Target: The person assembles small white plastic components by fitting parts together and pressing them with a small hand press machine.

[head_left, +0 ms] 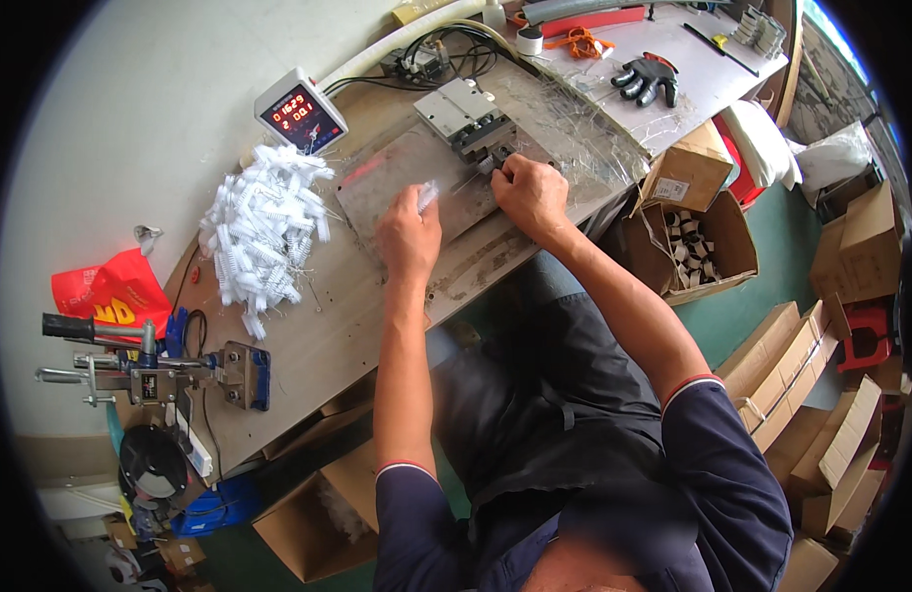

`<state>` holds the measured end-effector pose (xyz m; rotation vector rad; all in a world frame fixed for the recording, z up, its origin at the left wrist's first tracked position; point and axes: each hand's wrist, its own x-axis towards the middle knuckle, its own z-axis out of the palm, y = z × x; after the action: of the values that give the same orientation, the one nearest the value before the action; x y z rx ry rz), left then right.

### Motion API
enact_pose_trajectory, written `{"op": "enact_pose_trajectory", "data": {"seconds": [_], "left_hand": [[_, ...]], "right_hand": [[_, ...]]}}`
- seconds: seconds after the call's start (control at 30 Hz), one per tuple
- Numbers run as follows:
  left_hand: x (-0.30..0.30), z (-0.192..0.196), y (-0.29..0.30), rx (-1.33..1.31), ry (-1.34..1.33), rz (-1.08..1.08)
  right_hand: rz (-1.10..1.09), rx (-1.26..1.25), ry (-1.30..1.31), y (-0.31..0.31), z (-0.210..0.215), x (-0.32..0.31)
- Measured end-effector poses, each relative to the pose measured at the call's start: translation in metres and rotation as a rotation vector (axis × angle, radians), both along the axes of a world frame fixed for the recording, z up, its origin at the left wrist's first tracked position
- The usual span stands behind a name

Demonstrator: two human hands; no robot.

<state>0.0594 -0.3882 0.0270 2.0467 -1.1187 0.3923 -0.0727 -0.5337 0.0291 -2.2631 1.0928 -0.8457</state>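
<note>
My left hand is closed around a small white brush, whose bristles poke out past the fingers. Its wire stem is mostly out of sight. My right hand is pinched at the front jaw of a small metal clamping machine; whatever sits between those fingertips is too small to make out. Both hands are over the machine's flat steel plate. To the left of my left hand, a heap of white brushes with thin wire stems lies on the bench.
A display box with lit red digits stands behind the heap. A hand-lever press is at the bench's left end, near a red bag. A black glove lies at the far right. An open carton of small parts stands right of the bench.
</note>
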Motion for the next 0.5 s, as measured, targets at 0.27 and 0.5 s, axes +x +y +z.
{"op": "enact_pose_trajectory", "data": {"seconds": [0.27, 0.5], "left_hand": [[-0.026, 0.002, -0.022, 0.105, 0.009, -0.005], [-0.028, 0.004, -0.023, 0.119, -0.036, -0.002]], "right_hand": [[-0.016, 0.015, -0.048, -0.001, -0.005, -0.003], [0.0, 0.029, -0.07, -0.002, -0.003, -0.002]]}}
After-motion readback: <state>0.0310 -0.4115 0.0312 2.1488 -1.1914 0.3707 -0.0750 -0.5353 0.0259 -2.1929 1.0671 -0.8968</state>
